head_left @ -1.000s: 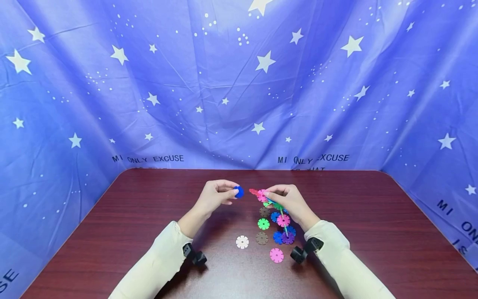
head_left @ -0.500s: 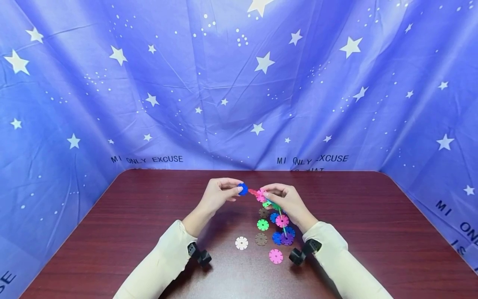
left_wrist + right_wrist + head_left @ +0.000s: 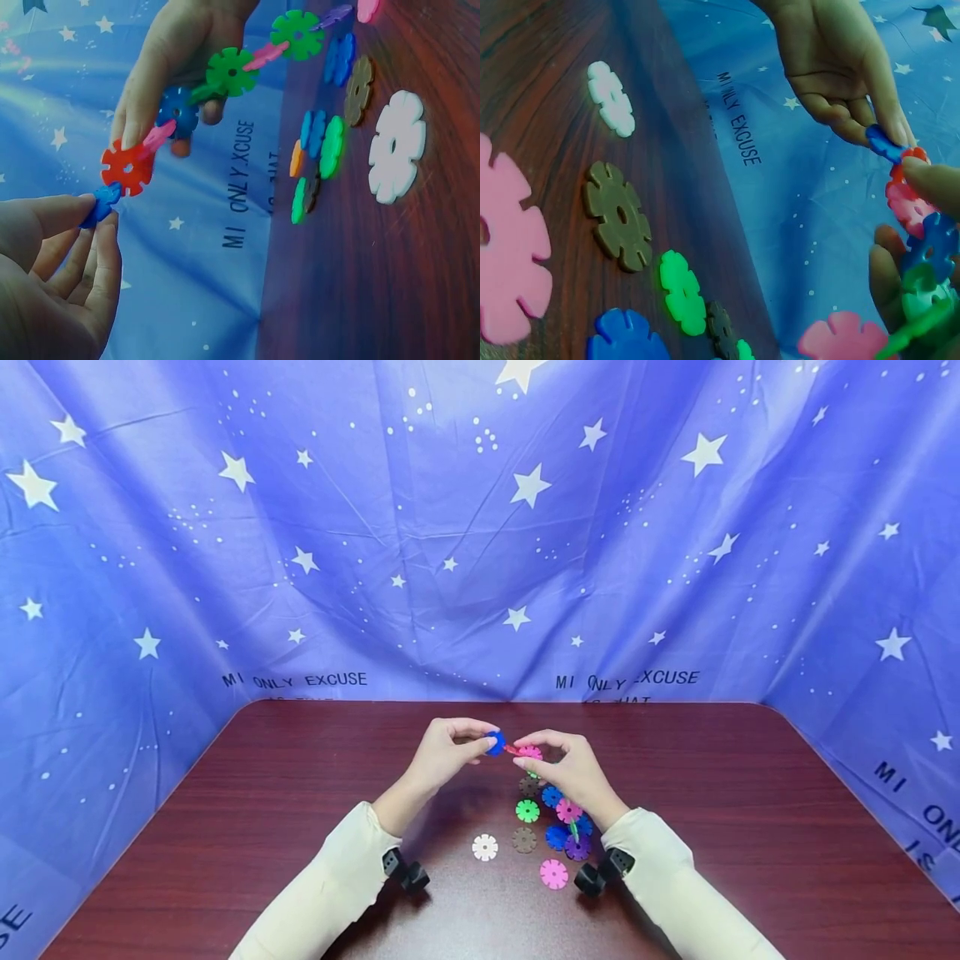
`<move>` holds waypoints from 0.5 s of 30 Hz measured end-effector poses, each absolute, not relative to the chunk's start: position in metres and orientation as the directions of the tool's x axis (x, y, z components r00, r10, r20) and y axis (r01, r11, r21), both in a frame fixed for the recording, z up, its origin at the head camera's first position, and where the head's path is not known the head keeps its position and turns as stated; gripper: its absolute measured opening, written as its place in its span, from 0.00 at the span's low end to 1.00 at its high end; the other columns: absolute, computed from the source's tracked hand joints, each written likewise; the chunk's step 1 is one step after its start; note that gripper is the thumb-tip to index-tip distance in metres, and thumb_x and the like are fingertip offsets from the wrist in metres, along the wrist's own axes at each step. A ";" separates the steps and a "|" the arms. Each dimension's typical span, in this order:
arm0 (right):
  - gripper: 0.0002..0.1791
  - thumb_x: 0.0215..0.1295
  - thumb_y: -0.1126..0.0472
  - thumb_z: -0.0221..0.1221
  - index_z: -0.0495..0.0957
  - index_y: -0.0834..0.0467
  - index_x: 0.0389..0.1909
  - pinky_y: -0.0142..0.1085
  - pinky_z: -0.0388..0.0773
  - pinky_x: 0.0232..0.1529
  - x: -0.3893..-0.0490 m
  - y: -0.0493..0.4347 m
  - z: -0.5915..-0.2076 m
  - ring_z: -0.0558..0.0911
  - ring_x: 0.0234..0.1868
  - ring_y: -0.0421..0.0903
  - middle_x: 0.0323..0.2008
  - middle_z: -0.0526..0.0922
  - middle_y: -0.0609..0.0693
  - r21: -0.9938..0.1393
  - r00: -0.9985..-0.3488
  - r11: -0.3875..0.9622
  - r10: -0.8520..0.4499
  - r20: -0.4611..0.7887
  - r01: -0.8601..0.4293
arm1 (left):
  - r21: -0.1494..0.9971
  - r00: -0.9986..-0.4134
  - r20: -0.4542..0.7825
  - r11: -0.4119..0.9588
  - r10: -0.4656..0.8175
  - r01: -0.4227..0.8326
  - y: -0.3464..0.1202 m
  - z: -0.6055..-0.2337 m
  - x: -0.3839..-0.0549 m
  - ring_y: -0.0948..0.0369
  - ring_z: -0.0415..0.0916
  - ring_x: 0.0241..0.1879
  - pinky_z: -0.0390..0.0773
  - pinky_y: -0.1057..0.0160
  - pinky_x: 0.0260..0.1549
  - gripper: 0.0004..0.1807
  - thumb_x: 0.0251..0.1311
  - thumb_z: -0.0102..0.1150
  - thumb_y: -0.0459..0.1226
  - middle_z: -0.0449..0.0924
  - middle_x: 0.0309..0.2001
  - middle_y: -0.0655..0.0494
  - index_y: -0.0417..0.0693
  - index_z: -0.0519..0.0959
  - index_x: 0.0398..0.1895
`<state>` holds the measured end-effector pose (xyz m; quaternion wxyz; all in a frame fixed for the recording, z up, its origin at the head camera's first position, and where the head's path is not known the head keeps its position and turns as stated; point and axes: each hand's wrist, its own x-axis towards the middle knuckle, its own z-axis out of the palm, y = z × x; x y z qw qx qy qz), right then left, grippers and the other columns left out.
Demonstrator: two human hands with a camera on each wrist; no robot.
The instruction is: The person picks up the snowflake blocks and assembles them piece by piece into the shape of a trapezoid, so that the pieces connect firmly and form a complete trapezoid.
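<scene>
My left hand pinches a blue notched disc between thumb and fingers. Its edge meets a red notched disc; how deep the two sit in each other's slots I cannot tell. Thumb and forefinger of my right hand grip the red disc, the end piece of a linked chain. From there the chain runs through a pink disc, a blue one, a green disc and more, hanging below the right palm. In the head view that hand hides part of the chain.
Loose notched discs lie on the dark red table: a white one, a brown one, a pink one, a green one and several others under the chain. A starry blue curtain hangs behind the table.
My left hand has moved right, bringing the blue disc up against the red one. The right hand's grip has shifted from the pink disc to the red disc, and the chain's hanging end has turned.
</scene>
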<state>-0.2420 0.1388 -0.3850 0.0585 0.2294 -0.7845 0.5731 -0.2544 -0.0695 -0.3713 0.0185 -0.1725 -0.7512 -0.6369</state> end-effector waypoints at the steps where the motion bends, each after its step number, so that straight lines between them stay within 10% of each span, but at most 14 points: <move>1: 0.13 0.55 0.61 0.68 0.84 0.60 0.41 0.36 0.80 0.27 -0.242 0.139 -0.386 0.82 0.33 0.50 0.38 0.85 0.53 -0.863 -0.880 0.236 -0.292 0.375 -0.446 | 0.950 -0.938 0.250 0.125 0.238 0.285 -0.069 -0.372 -0.254 0.60 0.81 0.28 0.81 0.46 0.32 0.12 0.55 0.63 0.29 0.84 0.35 0.39 0.31 0.82 0.41; 15: 0.07 0.54 0.70 0.66 0.85 0.68 0.34 0.32 0.81 0.33 -0.232 0.140 -0.369 0.83 0.37 0.40 0.35 0.85 0.59 -0.824 -0.848 0.243 -0.297 0.440 -0.512 | 0.989 -0.972 0.128 0.043 0.196 0.139 -0.060 -0.377 -0.252 0.67 0.79 0.24 0.83 0.56 0.32 0.14 0.54 0.64 0.28 0.85 0.32 0.44 0.29 0.81 0.43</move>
